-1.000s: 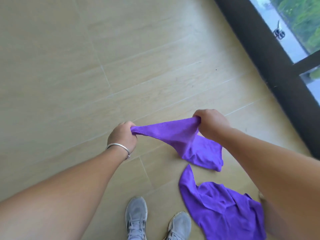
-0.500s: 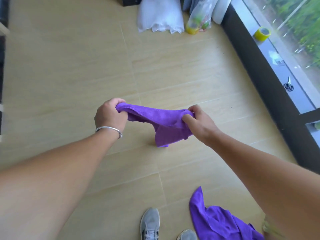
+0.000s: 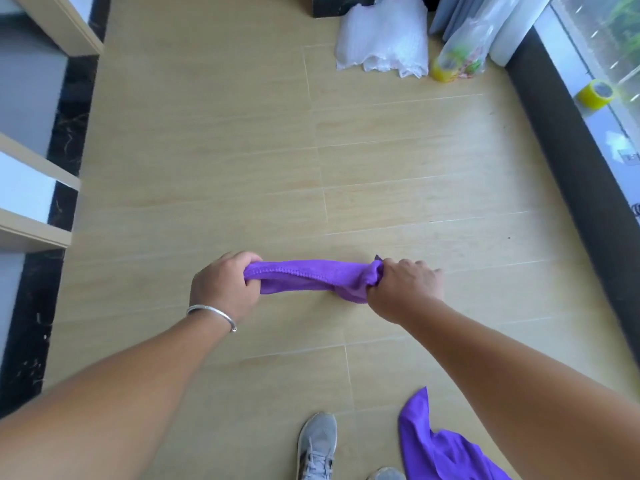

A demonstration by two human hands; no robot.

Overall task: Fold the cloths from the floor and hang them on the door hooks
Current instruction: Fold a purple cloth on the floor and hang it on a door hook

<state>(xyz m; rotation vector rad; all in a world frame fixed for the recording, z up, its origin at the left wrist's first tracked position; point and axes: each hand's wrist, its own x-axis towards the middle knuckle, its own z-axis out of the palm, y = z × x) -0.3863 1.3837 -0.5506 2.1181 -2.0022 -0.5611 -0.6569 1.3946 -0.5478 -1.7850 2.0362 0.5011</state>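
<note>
A purple cloth [image 3: 304, 278] is stretched into a narrow horizontal band between my two hands, above the tan floor. My left hand [image 3: 225, 289], with a silver bangle at the wrist, grips its left end. My right hand [image 3: 403, 289] is closed on its bunched right end. A second purple cloth [image 3: 440, 452] lies crumpled on the floor at the bottom right, partly hidden by my right forearm. No door hooks are in view.
My grey shoes [image 3: 317, 445] stand at the bottom edge. White plastic wrap [image 3: 384, 39] and a clear bag [image 3: 464, 53] sit at the far wall. A dark window sill [image 3: 571, 161] with a yellow tape roll [image 3: 595, 93] runs along the right. White shelving [image 3: 31, 188] lines the left.
The view has tilted up, showing more of the room. My hands have pulled apart, and the cloth that hung in a drooping fold is now drawn out into a taut band.
</note>
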